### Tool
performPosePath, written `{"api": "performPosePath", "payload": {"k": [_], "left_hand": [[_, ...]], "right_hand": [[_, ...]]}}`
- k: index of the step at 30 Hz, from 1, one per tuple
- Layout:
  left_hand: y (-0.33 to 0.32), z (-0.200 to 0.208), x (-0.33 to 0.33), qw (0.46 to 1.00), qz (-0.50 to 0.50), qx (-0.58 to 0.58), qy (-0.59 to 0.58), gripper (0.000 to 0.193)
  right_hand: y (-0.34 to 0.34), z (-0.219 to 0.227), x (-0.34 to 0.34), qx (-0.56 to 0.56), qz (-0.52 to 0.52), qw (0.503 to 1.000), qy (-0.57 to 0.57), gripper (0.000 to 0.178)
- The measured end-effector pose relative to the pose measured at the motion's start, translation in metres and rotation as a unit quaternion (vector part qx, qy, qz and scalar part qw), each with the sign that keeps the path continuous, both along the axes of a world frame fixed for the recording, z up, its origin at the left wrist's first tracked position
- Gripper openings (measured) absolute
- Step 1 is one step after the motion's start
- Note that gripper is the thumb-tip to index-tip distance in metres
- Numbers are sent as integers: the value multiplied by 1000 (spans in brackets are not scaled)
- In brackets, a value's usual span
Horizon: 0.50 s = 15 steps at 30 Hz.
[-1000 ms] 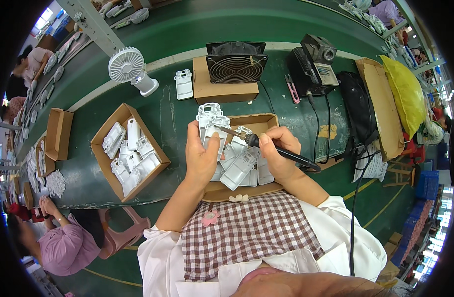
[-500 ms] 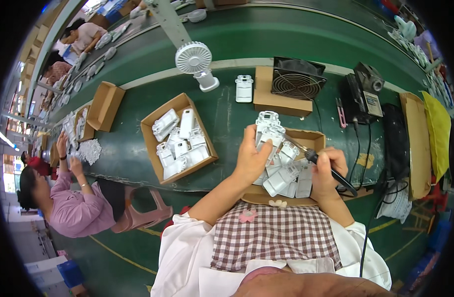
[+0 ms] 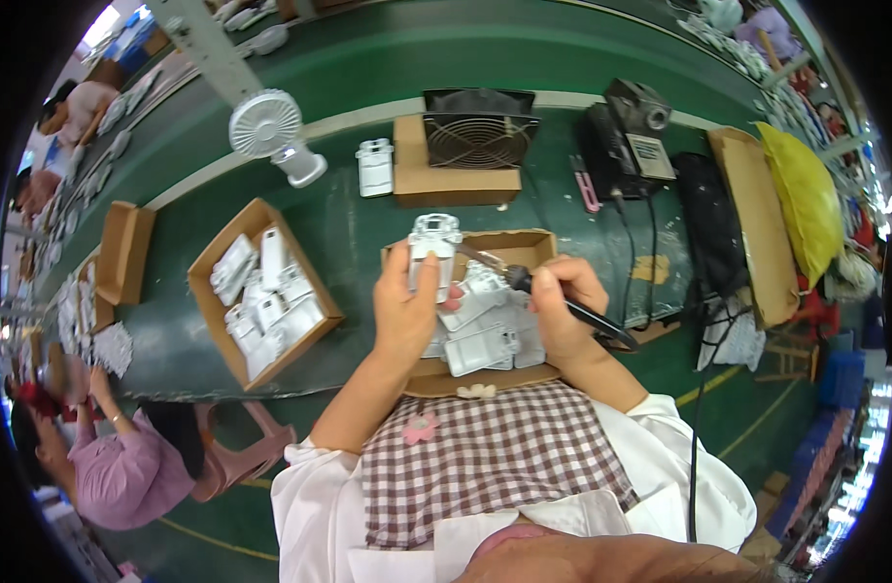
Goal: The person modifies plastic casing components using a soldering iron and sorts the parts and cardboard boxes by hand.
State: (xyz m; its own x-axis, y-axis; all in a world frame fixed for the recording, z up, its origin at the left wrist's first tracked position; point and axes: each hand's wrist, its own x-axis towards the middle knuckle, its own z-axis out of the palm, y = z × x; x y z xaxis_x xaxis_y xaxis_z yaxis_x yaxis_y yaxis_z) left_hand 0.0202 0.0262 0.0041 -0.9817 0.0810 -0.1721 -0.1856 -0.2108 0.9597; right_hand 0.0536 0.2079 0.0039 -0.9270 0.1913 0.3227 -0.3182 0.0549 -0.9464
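Note:
My left hand (image 3: 399,303) grips a white plastic housing (image 3: 434,231) upright above a cardboard box (image 3: 512,245), thumb across its face. In my right hand (image 3: 568,303) is a soldering iron (image 3: 590,319) with a black handle, held like a pen. Its metal tip points left and reaches the housing's right edge; whether they touch I cannot tell. Several more white housings (image 3: 480,348) lie heaped in the box beneath both hands. The lower end of the held housing is partly hidden by my fingers.
To the left stands another cardboard box (image 3: 234,361) of white housings, with a small white fan (image 3: 267,124) behind it. A black metal fan (image 3: 480,136), a single housing (image 3: 375,167), pink tweezers (image 3: 586,185) and a black soldering station (image 3: 621,146) with cables occupy the far side. A co-worker (image 3: 125,476) sits left.
The view has swung right, so the bench things appear further left. My left hand still holds a housing, now more upright, and my right hand keeps the soldering iron beside it.

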Motion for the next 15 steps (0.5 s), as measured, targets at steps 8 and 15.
{"api": "performPosePath", "payload": {"k": [8, 15], "left_hand": [[2, 5, 0, 999, -15, -43, 14, 15], [2, 5, 0, 999, -14, -27, 17, 16]], "right_hand": [[-4, 10, -1, 3, 11, 1000, -10, 8], [-6, 11, -3, 25, 7, 1000, 2, 9]]}}
